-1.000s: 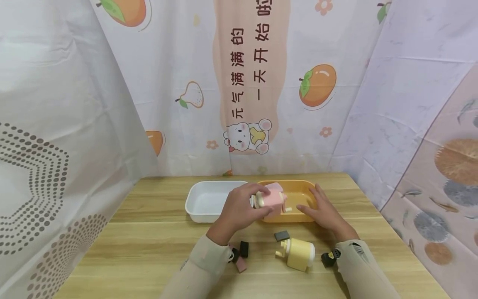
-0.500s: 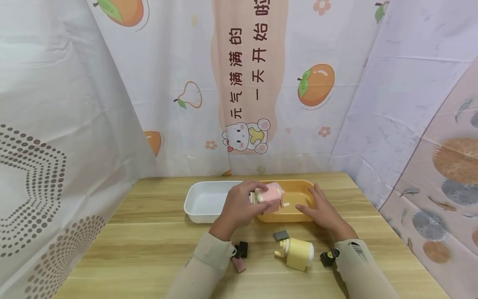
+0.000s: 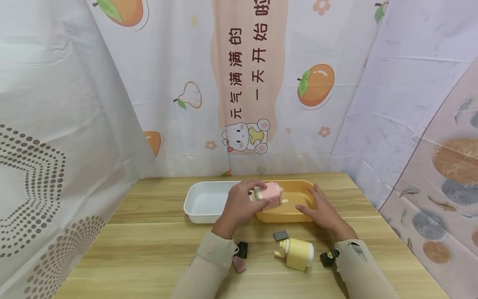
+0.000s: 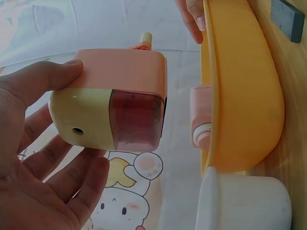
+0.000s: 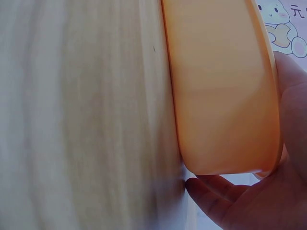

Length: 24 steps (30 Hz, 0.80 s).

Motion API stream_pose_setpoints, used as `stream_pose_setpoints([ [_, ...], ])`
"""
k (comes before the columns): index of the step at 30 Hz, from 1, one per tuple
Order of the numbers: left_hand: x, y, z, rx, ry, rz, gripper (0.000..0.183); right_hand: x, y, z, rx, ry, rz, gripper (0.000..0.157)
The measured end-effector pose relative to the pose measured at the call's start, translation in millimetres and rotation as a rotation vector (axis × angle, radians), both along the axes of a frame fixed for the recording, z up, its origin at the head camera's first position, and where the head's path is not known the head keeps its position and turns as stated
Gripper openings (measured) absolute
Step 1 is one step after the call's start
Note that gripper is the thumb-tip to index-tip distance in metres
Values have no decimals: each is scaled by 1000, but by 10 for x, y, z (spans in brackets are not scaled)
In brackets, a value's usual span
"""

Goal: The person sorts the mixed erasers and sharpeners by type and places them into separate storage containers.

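Observation:
My left hand [image 3: 239, 203] holds a pink hand-crank pencil sharpener [image 3: 269, 194] above the left part of the orange tray [image 3: 285, 217]. In the left wrist view, the thumb lies on top of the sharpener [image 4: 122, 72] and fingers support it from below. Its cream front has a pencil hole, and a see-through pink drawer shows beside it. Another pink object [image 4: 200, 115] with a white ring is partly hidden behind the tray's rim. At the tray's right end, my right hand [image 3: 323, 209] grips the tray, thumb at the rim and fingers around the outer corner.
A white tray [image 3: 207, 218] stands against the orange tray's left side. Nearer lie a yellow pencil sharpener [image 3: 298, 254], a grey block [image 3: 281, 236], a black block [image 3: 242, 250] and a dusty-pink block [image 3: 239, 264]. A patterned curtain [image 3: 179, 137] hangs behind the table.
My left hand has drawn the pink pencil sharpener slightly left and up, turning it a little. The right hand keeps its place on the orange tray.

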<state>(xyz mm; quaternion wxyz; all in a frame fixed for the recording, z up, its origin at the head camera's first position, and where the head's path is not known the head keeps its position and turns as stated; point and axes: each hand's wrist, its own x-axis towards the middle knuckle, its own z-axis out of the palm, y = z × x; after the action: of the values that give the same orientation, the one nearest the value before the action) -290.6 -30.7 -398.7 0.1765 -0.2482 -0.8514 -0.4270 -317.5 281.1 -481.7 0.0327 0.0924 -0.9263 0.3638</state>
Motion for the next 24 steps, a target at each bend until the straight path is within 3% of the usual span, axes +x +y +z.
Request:
stream_pose_setpoints([
  [8,-76,12,-108,70,18,-48,30,32,-23,33,-4,-10,-1,102],
  [15,-123,45,-170,54,66,-47,27,40,-7,44,-11,-2,1,102],
  [24,-146,91,-247,55,44,-52,21,10,-6,3,-12,3,6,102],
])
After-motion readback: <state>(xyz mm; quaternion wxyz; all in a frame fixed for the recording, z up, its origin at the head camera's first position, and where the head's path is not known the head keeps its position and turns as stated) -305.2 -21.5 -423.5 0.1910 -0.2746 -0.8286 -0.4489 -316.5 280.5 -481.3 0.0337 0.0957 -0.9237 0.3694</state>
